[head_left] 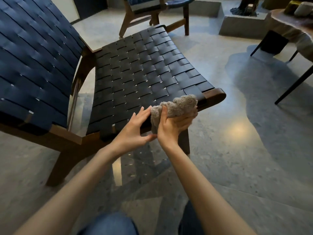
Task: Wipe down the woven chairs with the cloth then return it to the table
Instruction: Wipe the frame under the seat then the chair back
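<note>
A woven chair (138, 68) with dark straps and a brown wooden frame fills the left and middle of the head view. A bunched grey-beige cloth (179, 106) lies against the seat's front edge near its right corner. My right hand (172, 126) grips the cloth from below, thumb curled over its left end. Just to the left, my left hand (135, 128) has its fingers straight, the fingertips touching the seat's front edge and the cloth's left end. A second woven chair (149, 7) stands at the back.
A wooden table (288, 29) on thin dark legs stands at the upper right with small objects on top. Grey stone steps (240, 26) rise behind it. Polished terrazzo floor (245, 150) spreads to the right and in front of the chair. My knees show at the bottom.
</note>
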The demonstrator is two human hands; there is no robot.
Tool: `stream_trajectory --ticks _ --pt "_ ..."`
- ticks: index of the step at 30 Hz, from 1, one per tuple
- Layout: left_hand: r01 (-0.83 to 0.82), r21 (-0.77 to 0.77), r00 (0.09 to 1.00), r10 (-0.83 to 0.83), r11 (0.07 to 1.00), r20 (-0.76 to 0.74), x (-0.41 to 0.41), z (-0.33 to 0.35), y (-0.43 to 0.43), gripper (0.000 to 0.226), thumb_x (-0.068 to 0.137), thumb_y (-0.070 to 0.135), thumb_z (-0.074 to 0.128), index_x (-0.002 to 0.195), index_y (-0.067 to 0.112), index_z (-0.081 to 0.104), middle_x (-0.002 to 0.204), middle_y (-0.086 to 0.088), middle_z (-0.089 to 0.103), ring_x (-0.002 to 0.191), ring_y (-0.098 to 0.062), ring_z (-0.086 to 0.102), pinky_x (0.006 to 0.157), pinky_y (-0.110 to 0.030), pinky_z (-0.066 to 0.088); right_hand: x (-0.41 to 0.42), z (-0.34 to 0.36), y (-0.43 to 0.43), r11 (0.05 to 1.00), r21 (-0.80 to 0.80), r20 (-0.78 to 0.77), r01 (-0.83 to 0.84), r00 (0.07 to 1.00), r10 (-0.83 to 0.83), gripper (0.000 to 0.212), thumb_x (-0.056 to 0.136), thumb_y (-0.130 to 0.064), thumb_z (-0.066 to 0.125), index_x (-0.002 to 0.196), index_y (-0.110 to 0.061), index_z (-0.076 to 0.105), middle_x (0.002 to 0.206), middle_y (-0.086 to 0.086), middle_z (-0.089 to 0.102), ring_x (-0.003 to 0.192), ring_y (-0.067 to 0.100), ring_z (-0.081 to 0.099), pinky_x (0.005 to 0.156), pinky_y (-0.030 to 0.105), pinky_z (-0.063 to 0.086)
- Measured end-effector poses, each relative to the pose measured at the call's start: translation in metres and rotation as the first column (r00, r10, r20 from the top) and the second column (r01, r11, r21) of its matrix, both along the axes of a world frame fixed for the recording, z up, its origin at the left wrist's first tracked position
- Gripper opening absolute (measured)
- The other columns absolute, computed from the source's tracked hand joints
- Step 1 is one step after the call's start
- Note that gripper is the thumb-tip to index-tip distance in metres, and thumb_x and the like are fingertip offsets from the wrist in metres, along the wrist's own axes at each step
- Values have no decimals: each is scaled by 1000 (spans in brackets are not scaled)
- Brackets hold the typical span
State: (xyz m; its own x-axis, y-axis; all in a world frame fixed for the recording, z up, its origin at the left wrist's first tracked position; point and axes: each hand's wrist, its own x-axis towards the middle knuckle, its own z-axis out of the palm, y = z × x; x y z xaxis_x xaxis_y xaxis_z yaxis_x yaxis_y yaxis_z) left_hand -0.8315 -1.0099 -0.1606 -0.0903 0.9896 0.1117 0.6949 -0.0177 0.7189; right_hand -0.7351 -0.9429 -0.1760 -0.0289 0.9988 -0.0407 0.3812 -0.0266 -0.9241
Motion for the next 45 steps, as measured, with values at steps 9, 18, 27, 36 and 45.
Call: stream_trajectory --ticks 9,18,27,36,45 --pt "-134 283 986 100 950 132 -7 -15 10 26 85 13 69 110 10 64 133 -1 54 127 -5 40 104 -10 28 6 -5 -5 990 126 -198 57 980 -32 94 93 -50 45 146 -22 -27 154 6 -32 143 21 -26 118 49 -9" --pt "-373 444 863 481 815 -158 -25 -40 -26 17 84 17 65 100 9 67 106 -6 54 101 -22 42 83 -21 25 -52 -27 -33 988 -140 -211 -63 977 32 98 82 -68 30 152 -14 -13 160 13 -10 148 27 -1 120 44 9" --pt "-441 381 811 543 812 -219 -77 -55 -92 19 85 9 64 104 7 65 95 -9 55 89 -23 50 77 -28 38 -114 -43 -89 918 -297 -304 -262 938 169 105 74 -73 31 151 -4 16 157 22 14 145 28 21 116 39 27" --pt "-481 389 735 603 786 -309 -130 -80 -155 30 76 2 72 106 7 66 99 -12 63 78 -32 64 61 -33 50 -159 -61 -142 739 -453 -305 -499 866 397 78 95 -61 25 149 -4 28 154 23 25 143 30 27 117 41 25" --pt "-726 18 608 629 687 484 -129 -91 -166 19 93 19 57 98 37 58 92 -1 71 75 -16 69 57 -34 59 -119 -78 -175 928 296 46 -226 974 222 62 81 -33 74 126 -12 38 119 -1 28 110 12 38 91 27 45"
